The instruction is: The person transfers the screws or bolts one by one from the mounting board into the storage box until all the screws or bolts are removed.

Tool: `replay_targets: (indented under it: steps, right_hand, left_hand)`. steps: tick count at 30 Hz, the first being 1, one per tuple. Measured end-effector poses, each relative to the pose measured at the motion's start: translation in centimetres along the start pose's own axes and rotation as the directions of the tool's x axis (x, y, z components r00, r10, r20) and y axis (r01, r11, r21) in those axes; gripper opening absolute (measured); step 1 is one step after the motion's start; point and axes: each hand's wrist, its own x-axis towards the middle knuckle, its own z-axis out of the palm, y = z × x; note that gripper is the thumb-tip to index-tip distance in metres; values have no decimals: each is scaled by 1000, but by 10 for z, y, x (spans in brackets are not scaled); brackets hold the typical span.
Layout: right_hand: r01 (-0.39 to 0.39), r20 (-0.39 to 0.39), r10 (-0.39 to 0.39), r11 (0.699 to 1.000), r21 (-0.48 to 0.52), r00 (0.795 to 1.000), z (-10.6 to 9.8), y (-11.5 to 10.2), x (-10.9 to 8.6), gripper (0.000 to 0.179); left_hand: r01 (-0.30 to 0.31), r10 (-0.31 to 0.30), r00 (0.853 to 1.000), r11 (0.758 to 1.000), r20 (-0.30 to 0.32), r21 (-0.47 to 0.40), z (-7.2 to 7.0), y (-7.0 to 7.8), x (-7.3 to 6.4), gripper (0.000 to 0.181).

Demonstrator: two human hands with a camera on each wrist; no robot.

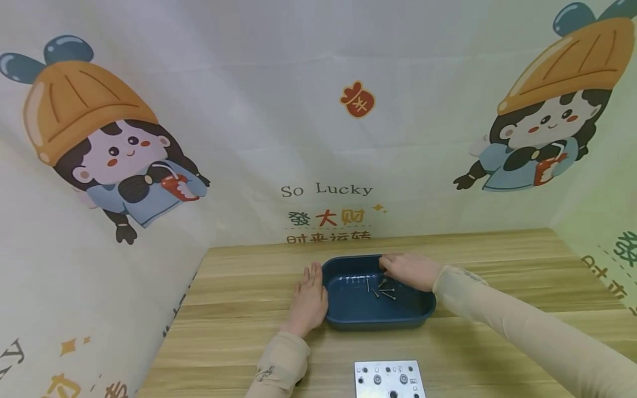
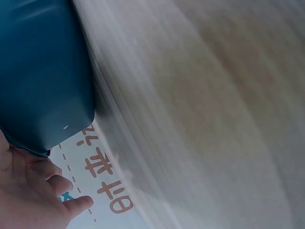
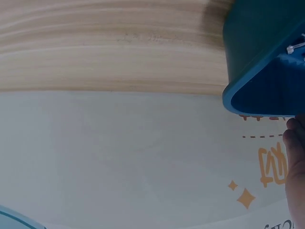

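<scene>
A dark blue rectangular plastic bin [image 1: 380, 319] stands on the wooden table with several small screws [image 1: 387, 290] lying on its floor. My left hand [image 1: 307, 303] rests against the bin's left end, its fingers straight and pointing away from me along the rim. In the left wrist view the fingers [image 2: 55, 183] reach past the bin's rim. With fingers bent over the far rim, right of the middle, my right hand [image 1: 410, 270] grips the bin. The right wrist view catches only part of this hand [image 3: 296, 162], at the rim.
In front of the bin, near the lower edge of the head view, lies a silver metal plate [image 1: 389, 378] with several holes and fittings. A printed cloth [image 1: 239, 110] hangs behind and on both sides of the wooden table [image 1: 224, 326].
</scene>
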Motion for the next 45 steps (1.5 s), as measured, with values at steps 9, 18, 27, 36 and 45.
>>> replay_targets:
  steps: [9, 18, 27, 36, 45]
  right_hand:
    - [25, -61, -29, 997, -71, 998, -5, -12, -13, 17]
    - [193, -172, -228, 961, -198, 958, -9, -40, -25, 28]
    - [449, -230, -482, 874, -185, 845, -2, -100, -44, 18]
    - [588, -105, -592, 806, -70, 799, 10, -144, -63, 25]
    - [567, -29, -572, 803, 183, 819, 21, -154, -67, 39]
  left_hand:
    - [1, -1, 1000, 1000, -10, -12, 0, -1, 2, 56]
    - [3, -3, 1000, 1000, -7, 5, -2, 0, 1, 55]
    - [-2, 2, 1000, 1000, -7, 7, -1, 0, 1, 55]
    - [-7, 6, 1000, 1000, -7, -9, 0, -1, 1, 55]
    - [-8, 8, 1000, 1000, -5, -2, 0, -1, 1, 55]
